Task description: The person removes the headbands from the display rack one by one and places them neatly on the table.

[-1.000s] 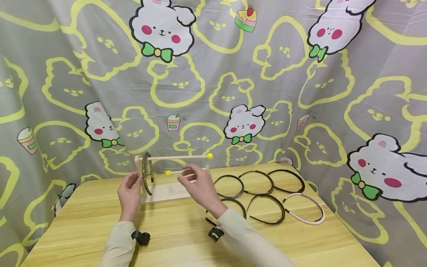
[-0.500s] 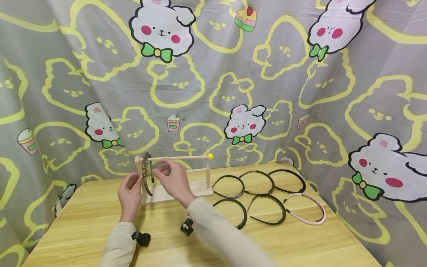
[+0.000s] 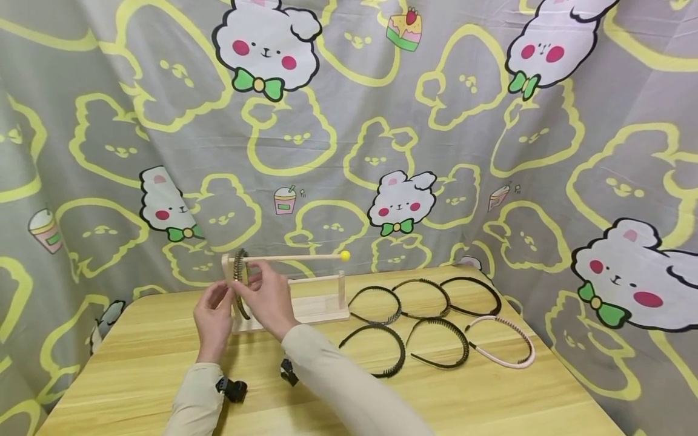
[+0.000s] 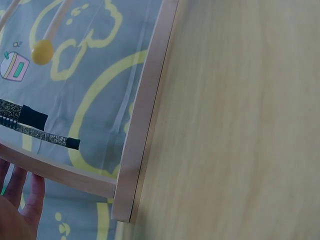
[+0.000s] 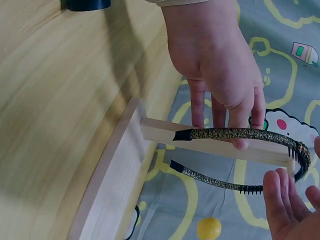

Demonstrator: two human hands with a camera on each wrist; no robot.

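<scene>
My left hand [image 3: 212, 316] holds the upright post [image 4: 75, 180] of a wooden headband stand [image 3: 319, 307], its fingers behind the post and one digit in front in the right wrist view. A glittery black-and-gold headband [image 5: 225, 133] with comb teeth and black tips hangs from the stand's upper rod [image 3: 297, 258], close to the post. My right hand [image 3: 269, 298] is at that headband, with thumb and fingers on either side of its toothed curve. In the right wrist view the right hand's fingers [image 5: 280, 195] show at the lower right edge.
Several dark headbands [image 3: 438, 366] and a pink one [image 3: 512, 364] lie in two rows on the wooden table [image 3: 469, 406], right of the stand. A yellow ball [image 3: 345, 256] caps the upper rod. A patterned curtain [image 3: 327, 133] rises behind the table.
My right hand has moved left from beside the rod's middle to the hanging headband. My left hand has stayed at the post, and the headband hangs in the same place.
</scene>
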